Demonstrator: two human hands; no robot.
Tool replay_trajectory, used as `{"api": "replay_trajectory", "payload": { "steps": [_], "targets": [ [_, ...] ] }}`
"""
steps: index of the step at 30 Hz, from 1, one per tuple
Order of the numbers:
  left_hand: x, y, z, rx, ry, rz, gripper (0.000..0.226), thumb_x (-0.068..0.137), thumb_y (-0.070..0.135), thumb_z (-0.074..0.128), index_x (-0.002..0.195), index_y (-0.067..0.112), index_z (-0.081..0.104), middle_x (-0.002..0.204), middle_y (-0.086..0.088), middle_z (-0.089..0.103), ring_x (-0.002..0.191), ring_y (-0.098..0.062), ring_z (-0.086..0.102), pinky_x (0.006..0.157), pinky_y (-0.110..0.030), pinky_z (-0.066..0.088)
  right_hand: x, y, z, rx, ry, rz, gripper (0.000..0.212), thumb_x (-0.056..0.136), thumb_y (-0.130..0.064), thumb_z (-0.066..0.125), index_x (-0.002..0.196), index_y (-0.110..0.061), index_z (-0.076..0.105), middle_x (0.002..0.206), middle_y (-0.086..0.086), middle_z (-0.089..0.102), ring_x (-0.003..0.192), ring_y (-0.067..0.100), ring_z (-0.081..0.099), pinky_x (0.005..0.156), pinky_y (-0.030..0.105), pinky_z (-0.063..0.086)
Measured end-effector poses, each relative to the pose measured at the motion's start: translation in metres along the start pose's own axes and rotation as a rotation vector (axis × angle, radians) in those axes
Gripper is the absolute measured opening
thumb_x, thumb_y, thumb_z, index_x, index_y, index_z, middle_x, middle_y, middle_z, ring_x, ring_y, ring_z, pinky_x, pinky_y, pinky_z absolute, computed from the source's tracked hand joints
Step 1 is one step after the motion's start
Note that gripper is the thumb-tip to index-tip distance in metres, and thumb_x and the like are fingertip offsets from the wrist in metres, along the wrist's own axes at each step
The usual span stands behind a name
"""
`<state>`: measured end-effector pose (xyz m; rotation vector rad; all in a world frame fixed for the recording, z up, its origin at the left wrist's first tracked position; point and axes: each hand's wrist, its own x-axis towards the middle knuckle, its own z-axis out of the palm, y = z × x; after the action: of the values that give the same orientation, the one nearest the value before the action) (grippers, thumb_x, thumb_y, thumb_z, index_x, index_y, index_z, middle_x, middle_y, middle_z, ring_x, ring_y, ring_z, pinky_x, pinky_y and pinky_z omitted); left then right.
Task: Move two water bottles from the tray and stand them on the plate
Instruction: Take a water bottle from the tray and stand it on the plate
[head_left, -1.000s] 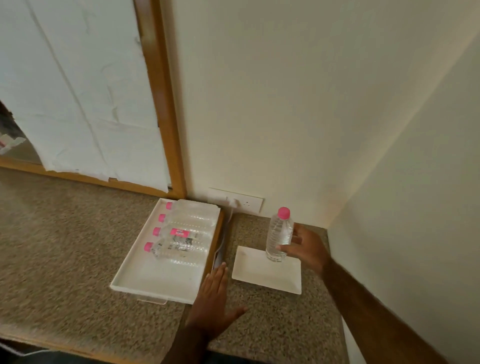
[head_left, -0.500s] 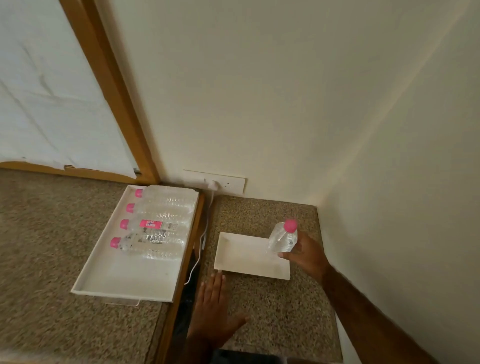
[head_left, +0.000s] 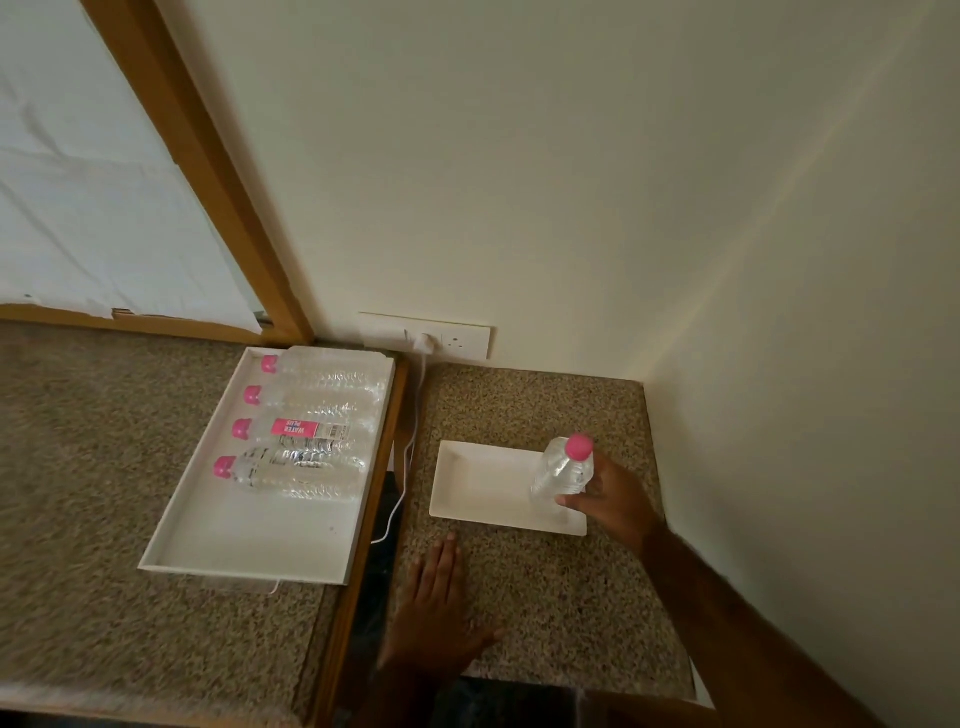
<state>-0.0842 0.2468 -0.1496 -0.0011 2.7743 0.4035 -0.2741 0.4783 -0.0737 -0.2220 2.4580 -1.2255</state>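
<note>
A clear water bottle (head_left: 561, 475) with a pink cap stands on the right end of the white rectangular plate (head_left: 478, 488). My right hand (head_left: 613, 501) is wrapped around its right side. My left hand (head_left: 436, 613) lies flat and open on the speckled counter below the plate, holding nothing. On the left, the white tray (head_left: 249, 545) holds several more pink-capped bottles (head_left: 301, 470) lying on their sides, caps to the left.
A white wall socket (head_left: 441, 338) with a plug feeds a white cable (head_left: 400, 499) down the dark gap between the two speckled counters. A wooden frame (head_left: 218, 176) rises behind the tray. Walls close in the plate's counter at the back and right.
My right hand has brought the bottle from above the plate's far edge down onto its right end. The view has shifted, so the tray appears further left. My left hand stays flat.
</note>
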Motion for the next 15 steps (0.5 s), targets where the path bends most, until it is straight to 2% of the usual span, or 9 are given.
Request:
{"api": "replay_trajectory", "payload": {
  "steps": [3,6,8,10,13,15],
  "targets": [
    [0.000,-0.001,0.001,0.017,-0.002,-0.001,0.115,0.085,0.092,0.039,0.152,-0.002,0.039,0.161,-0.020,0.037,0.150,-0.032,0.031,0.119,-0.043,-0.002,0.002,0.000,0.001,-0.006,-0.022,-0.010,0.071,0.075,-0.014,0.088,0.138,-0.022,0.056,0.128,-0.001,0.068,0.116,0.015,0.063,0.092,0.019,0.046],
    [0.000,-0.001,0.003,0.006,0.003,0.001,0.117,0.085,0.092,0.038,0.156,-0.001,0.030,0.164,-0.020,0.028,0.152,-0.028,0.016,0.118,-0.043,-0.005,0.003,0.000,0.000,0.003,-0.053,-0.004,0.074,0.075,-0.013,0.088,0.141,-0.020,0.054,0.133,0.000,0.067,0.122,0.017,0.061,0.104,0.035,0.048],
    [0.001,-0.003,0.006,-0.014,-0.020,0.001,0.119,0.085,0.093,0.036,0.158,0.000,0.024,0.166,-0.019,0.022,0.152,-0.025,0.008,0.118,-0.044,-0.007,0.003,0.002,0.001,0.007,-0.053,0.004,0.077,0.075,-0.016,0.089,0.142,-0.022,0.053,0.133,-0.001,0.066,0.122,0.016,0.062,0.106,0.038,0.048],
    [0.001,-0.004,0.009,-0.024,-0.041,-0.001,0.118,0.085,0.093,0.036,0.158,0.001,0.021,0.167,-0.019,0.019,0.155,-0.029,0.010,0.119,-0.044,-0.008,0.001,0.004,0.002,0.026,-0.049,0.017,0.078,0.074,-0.017,0.089,0.142,-0.025,0.052,0.133,-0.004,0.066,0.122,0.014,0.062,0.106,0.037,0.049],
    [0.003,-0.005,0.013,-0.024,-0.025,0.004,0.118,0.085,0.093,0.038,0.157,0.000,0.028,0.165,-0.020,0.025,0.151,-0.036,0.027,0.119,-0.044,-0.006,0.000,0.006,0.004,0.049,-0.052,0.023,0.078,0.076,-0.015,0.088,0.144,-0.024,0.051,0.134,-0.004,0.065,0.124,0.013,0.061,0.108,0.038,0.047],
    [0.003,-0.005,0.011,-0.010,-0.010,0.003,0.119,0.084,0.093,0.038,0.156,-0.001,0.029,0.164,-0.021,0.027,0.149,-0.038,0.030,0.119,-0.042,-0.007,0.000,0.005,0.004,0.065,-0.064,0.027,0.077,0.078,-0.014,0.087,0.145,-0.023,0.050,0.136,-0.003,0.064,0.126,0.015,0.060,0.109,0.041,0.046]
  ]
}}
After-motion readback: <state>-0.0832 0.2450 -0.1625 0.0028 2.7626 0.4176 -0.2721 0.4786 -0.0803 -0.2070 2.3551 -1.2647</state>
